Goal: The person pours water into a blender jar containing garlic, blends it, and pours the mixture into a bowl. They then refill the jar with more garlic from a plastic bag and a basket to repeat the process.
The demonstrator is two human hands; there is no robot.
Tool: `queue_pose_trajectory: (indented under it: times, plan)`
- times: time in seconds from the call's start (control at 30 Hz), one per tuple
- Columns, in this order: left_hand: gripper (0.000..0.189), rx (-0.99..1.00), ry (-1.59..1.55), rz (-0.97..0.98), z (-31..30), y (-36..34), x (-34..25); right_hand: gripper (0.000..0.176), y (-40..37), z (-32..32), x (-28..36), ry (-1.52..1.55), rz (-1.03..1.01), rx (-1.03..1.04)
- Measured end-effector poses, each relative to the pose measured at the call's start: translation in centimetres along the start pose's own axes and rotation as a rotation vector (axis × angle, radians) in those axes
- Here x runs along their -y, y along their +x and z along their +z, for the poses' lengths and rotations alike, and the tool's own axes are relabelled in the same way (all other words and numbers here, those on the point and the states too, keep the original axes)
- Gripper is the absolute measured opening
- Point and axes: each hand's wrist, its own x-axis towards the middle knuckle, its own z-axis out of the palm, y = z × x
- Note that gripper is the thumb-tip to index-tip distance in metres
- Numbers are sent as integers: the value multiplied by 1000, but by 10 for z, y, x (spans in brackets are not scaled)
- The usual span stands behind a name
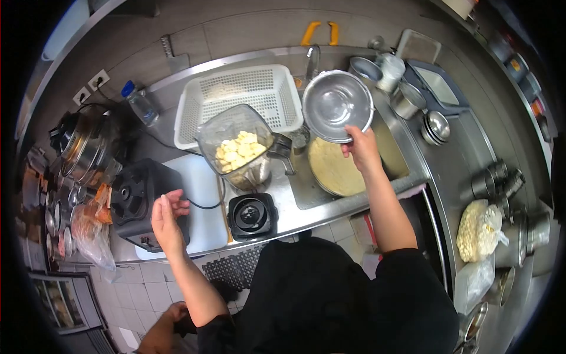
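Observation:
My right hand (361, 150) grips the rim of a shiny metal bowl (337, 105), tilted so that its inside faces me. It is held over the sink, where a large round pan (336, 168) holds something pale yellow. My left hand (169, 221) holds nothing, its fingers apart, in front of the black blender base (144, 197). Between my hands stands a clear blender jug (206, 141) with a dark handle, partly filled with pale yellow chunks (240, 150). The black jug lid (252, 216) lies on the counter near me.
A white perforated basket (239, 97) sits behind the jug. Under the blender base lies a white cutting board (203, 183). Steel pots and ladles (436, 127) stand right of the sink. A bottle (140, 105) is at the back left. Another person's arm (162, 330) shows below.

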Motion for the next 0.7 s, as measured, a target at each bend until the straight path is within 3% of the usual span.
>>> queue_pose_trajectory:
  times: [0.13, 0.2, 0.27, 0.33, 0.53, 0.6, 0.67, 0.7]
  plan:
    - [30, 125, -9, 2, 25, -32, 10, 28, -4, -90, -52, -101, 134, -179]
    - [28, 202, -13, -51, 46, -48, 13, 36, -3, -124, -77, -555, 213, -237]
    - [23, 310, -13, -110, 72, -61, 16, 42, 11, -156, -115, -734, 271, -167]
    - [19, 382, -18, -204, 101, -71, 23, 42, 19, -163, -133, -836, 405, 106]
    - [18, 560, 149, -339, 202, -86, 58, 42, 69, -129, -152, -923, 500, 503]
    - [18, 553, 293, -320, 223, -91, 68, 41, 85, -137, -146, -903, 453, 484]
    - [17, 410, 236, -364, 237, -99, 77, 36, 105, -171, -134, -840, 476, 385]
    - [17, 380, 201, -425, 241, -99, 75, 35, 115, -192, -126, -757, 467, 188]
